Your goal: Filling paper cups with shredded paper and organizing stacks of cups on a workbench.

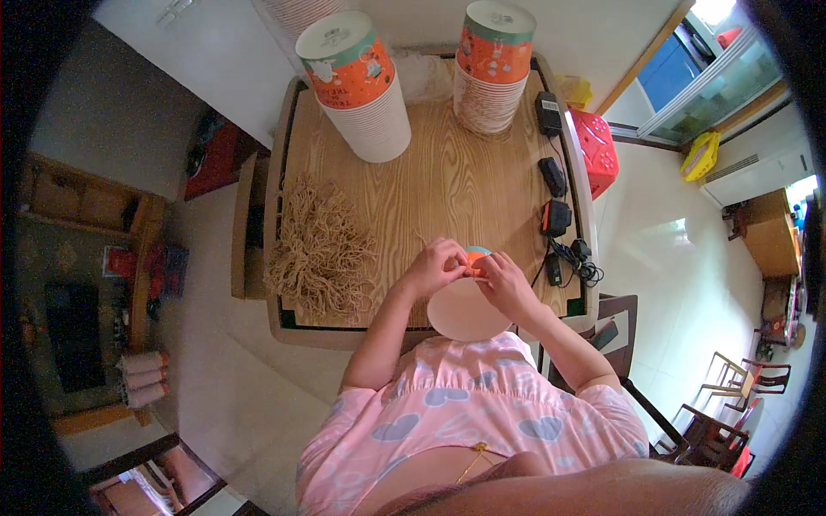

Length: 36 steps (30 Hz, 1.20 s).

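Note:
A paper bucket [469, 311], white inside with orange and teal outside, is tilted with its mouth toward me at the table's near edge. My left hand [437, 265] pinches the bucket's far side with bent fingers. Close beside it, my right hand [508, 282] grips the same side, thumb and fingers pressed together. Whatever is between the fingertips is too small to make out, though a thin strand of twine sticks up by my left hand. A loose heap of brown twine pieces [320, 249] lies on the table to the left.
Two tall stacks of nested, upside-down buckets, a left stack [366, 112] and a right stack [495, 73], stand at the wooden table's [422, 185] far side. Black power adapters [556, 218] and cables line its right edge. A red plastic stool [594, 153] stands beyond that edge.

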Motion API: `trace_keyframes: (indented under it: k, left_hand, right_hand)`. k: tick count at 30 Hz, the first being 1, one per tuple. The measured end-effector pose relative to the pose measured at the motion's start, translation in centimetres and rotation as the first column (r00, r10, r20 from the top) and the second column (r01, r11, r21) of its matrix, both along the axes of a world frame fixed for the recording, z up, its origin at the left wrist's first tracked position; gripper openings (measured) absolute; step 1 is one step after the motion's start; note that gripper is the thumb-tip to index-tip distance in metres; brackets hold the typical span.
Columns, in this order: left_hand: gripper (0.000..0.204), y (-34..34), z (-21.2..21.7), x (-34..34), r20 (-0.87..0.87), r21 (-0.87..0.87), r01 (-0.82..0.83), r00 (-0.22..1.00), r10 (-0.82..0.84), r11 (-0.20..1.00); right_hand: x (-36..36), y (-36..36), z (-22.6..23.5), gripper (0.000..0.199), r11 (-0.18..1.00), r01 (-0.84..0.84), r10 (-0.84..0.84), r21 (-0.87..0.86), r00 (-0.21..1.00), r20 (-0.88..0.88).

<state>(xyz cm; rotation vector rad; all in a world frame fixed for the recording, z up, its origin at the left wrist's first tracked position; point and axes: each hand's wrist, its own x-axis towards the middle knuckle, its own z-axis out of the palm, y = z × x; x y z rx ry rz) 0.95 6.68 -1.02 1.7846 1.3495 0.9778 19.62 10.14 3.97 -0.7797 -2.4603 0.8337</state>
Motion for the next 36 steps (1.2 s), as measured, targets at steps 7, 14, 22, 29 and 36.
trace_keyframes:
  k: [7, 14, 22, 29, 36]
  left_hand:
    - [0.011, -0.5, 0.7, 0.5, 0.000, -0.002, -0.047, 0.999, 0.047, 0.999]
    - [0.011, -0.4, 1.3, 0.5, -0.005, 0.013, -0.047, 0.999, 0.047, 0.999]
    - [0.011, 0.1, 1.2, 0.6, -0.100, 0.035, -0.036, 0.994, 0.039, 0.999]
    - [0.012, 0.6, 0.5, 0.3, -0.126, -0.003, -0.006, 0.992, 0.006, 1.000]
    - [0.013, 1.2, 2.1, 0.7, -0.150, -0.103, 0.045, 0.987, -0.061, 0.994]
  right_hand:
    - [0.3, -0.4, 0.6, 0.017, 1.000, -0.022, 0.021, 0.010, 0.999, 0.031]
    - [0.1, -0.1, 1.0, 0.016, 0.994, -0.079, 0.078, 0.081, 0.997, 0.016]
    - [0.3, 0.3, 0.8, 0.019, 0.993, -0.099, 0.100, 0.060, 0.995, -0.010]
    - [0.0, -0.3, 1.0, 0.024, 0.997, -0.073, 0.074, 0.023, 0.996, -0.045]
    - [0.4, 0.3, 0.6, 0.015, 0.995, -0.079, 0.080, 0.055, 0.997, -0.017]
